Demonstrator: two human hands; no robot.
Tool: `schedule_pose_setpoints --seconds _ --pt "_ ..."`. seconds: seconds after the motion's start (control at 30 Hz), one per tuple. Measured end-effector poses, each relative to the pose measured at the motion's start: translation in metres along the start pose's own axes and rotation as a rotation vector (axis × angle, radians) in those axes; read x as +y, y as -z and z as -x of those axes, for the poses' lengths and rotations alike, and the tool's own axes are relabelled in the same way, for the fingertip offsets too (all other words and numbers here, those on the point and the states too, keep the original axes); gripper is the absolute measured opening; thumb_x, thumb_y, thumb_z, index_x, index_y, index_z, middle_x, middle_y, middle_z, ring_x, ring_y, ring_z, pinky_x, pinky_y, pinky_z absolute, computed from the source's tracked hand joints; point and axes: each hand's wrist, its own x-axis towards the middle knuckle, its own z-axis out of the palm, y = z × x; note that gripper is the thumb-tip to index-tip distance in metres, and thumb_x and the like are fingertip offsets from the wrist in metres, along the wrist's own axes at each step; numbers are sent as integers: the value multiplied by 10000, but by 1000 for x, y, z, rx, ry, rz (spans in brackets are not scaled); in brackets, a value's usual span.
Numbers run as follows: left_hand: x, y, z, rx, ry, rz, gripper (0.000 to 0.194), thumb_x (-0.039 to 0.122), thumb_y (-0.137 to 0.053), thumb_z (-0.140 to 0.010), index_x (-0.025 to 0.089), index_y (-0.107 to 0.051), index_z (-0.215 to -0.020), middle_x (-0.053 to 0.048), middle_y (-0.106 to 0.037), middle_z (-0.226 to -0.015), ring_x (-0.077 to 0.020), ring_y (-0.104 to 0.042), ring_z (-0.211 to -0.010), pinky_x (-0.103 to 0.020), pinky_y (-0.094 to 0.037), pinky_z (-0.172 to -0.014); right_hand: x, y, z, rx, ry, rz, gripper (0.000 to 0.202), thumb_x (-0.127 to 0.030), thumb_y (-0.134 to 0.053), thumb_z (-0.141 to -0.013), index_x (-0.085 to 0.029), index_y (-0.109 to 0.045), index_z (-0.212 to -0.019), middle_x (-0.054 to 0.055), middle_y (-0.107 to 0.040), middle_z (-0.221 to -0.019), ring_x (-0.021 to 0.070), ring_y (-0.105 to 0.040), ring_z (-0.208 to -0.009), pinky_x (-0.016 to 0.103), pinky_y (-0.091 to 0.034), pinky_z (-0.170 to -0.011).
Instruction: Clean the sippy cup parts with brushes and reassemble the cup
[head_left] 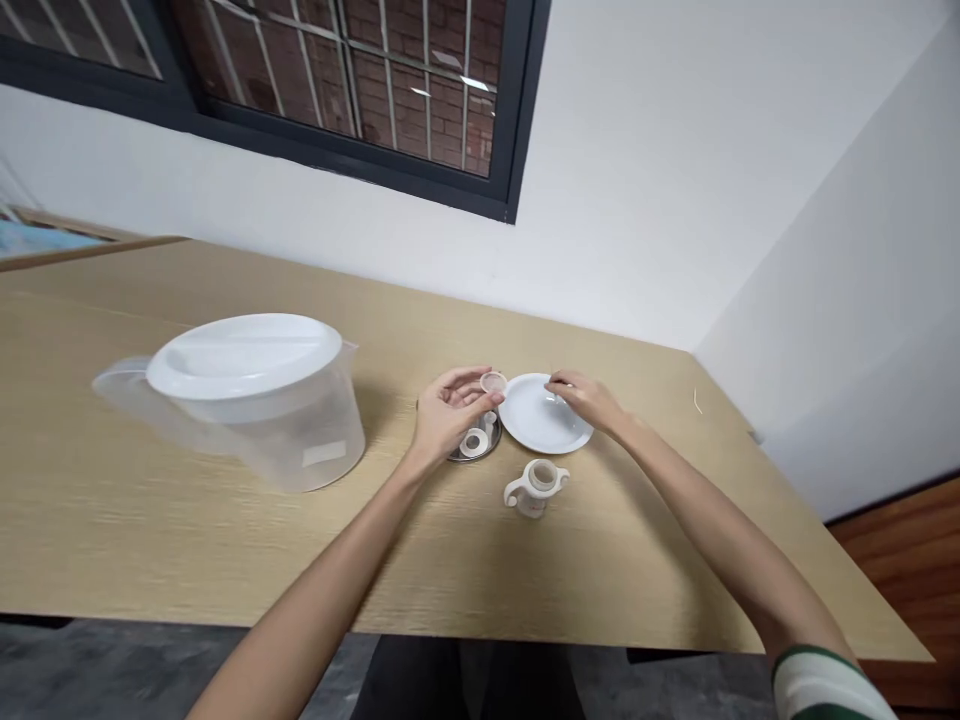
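My left hand (450,412) grips a small round translucent cap (493,383) between thumb and fingers, next to the left rim of a white plate (529,435). Over that plate's right side is my right hand (583,395), its fingertips pinched together; whatever they hold is too small to make out. Partly covered by my left hand, a round metal tray (493,440) carries a white ring (473,442) and a small pale piece (490,420). Nearer to me, a small two-handled bottle (538,482) stands upright with its mouth uncovered.
A large clear pitcher (300,440) with a white lid (247,355) stands on the left of the wooden table (420,570). White walls and a barred window (360,80) lie beyond the table's back edge. Its front edge runs close to my legs.
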Motion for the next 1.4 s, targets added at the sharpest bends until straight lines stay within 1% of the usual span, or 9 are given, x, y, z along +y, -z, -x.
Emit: schedule_pose_setpoints --seconds 0.1,0.2,0.27,0.37,0.63,0.8,1.0,1.2,1.4 --pt "0 -1 1 0 -6 10 546 317 -901 -543 119 -669 -997 -141 -703 -1031 -206 -689 -902 -323 -572 -835 -11 26 9 434 74 -209 254 -216 -438 -985 -161 -657 -1101 106 -666 -1087 172 -618 -1016 310 -473 -903" --pt "-2 0 2 -32 -6 23 549 301 -894 -563 97 -663 -1017 -149 -699 -1054 -181 -678 -881 -306 -566 -822 -35 43 18 668 -48 -487 343 -281 -583 -927 -187 -546 -1255 51 -680 -896 163 -655 -847 325 -514 -822" --pt "-3 1 3 -50 -22 27 549 284 -889 -579 82 -656 -1034 -153 -695 -1063 -168 -670 -878 -290 -559 -814 -54 46 22 663 -99 -791 550 -279 -657 -876 -214 -371 -1340 -3 -668 -797 153 -663 -745 316 -538 -751" --pt "-5 2 4 -62 -57 17 540 262 -881 -602 76 -651 -1055 -147 -695 -1061 -153 -665 -871 -273 -550 -812 -77 44 23 578 -80 -1045 473 -279 -703 -839 -218 -376 -1175 -17 -670 -759 145 -662 -678 304 -551 -699" --pt "1 4 6 -51 -111 25 525 254 -877 -602 74 -658 -1044 -140 -696 -1053 -146 -660 -877 -264 -542 -826 -98 39 17 454 -108 -1161 435 -305 -727 -828 -182 -450 -1140 17 -691 -776 148 -673 -698 306 -562 -715" --pt "3 4 7 -33 -127 1 516 276 -870 -611 73 -661 -1037 -139 -699 -1042 -141 -661 -844 -260 -550 -799 -108 32 12 561 -66 -1295 298 -286 -699 -860 -185 -498 -1056 13 -687 -781 123 -635 -601 287 -542 -639" --pt "-4 2 10 -88 -179 -12 476 275 -864 -620 96 -677 -1020 -116 -707 -1007 -163 -675 -847 -296 -569 -817 -120 27 14 596 -145 -1701 283 -266 -768 -753 -175 -704 -1013 77 -713 -1050 150 -689 -954 242 -555 -862" --pt "-10 -1 14 -151 -237 -18 444 254 -857 -637 104 -677 -1015 -113 -708 -1009 -194 -683 -939 -320 -555 -904 -130 29 18 474 -94 -1280 227 -358 -624 -924 -155 -714 -971 70 -693 -837 132 -646 -689 283 -545 -688" --pt "-12 -1 14 -165 -269 7 471 251 -870 -619 111 -666 -1020 -116 -706 -1030 -215 -684 -971 -345 -555 -921 -123 27 13 500 -94 -971 238 -358 -601 -938 -152 -721 -929 65 -654 -857 118 -595 -739 260 -491 -705"
